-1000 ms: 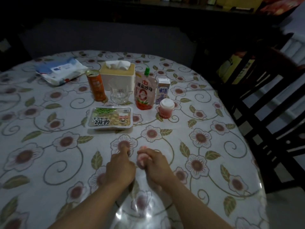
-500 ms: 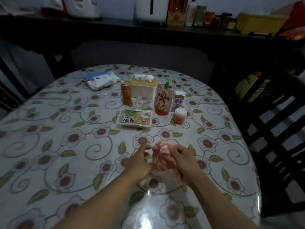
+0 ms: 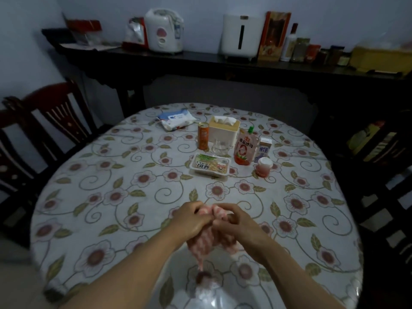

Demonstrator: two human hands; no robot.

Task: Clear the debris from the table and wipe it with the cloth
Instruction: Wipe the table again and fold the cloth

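Both hands up front over the near edge of the table (image 3: 124, 197): my left hand (image 3: 191, 219) and right hand (image 3: 242, 224) each have a clenched grip on the pink striped cloth (image 3: 205, 244), bunched between them, its tail hanging just above the floral cover. Food tray (image 3: 210, 166) and sauce pouch (image 3: 244, 150) sit farther back.

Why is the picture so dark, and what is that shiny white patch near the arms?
In the head view the room is dimly lit, so colours look dull. The white patch is glare from a light on the glossy table cover, just below the cloth. The wide lens bends the edges, and the left chair looks smeared.
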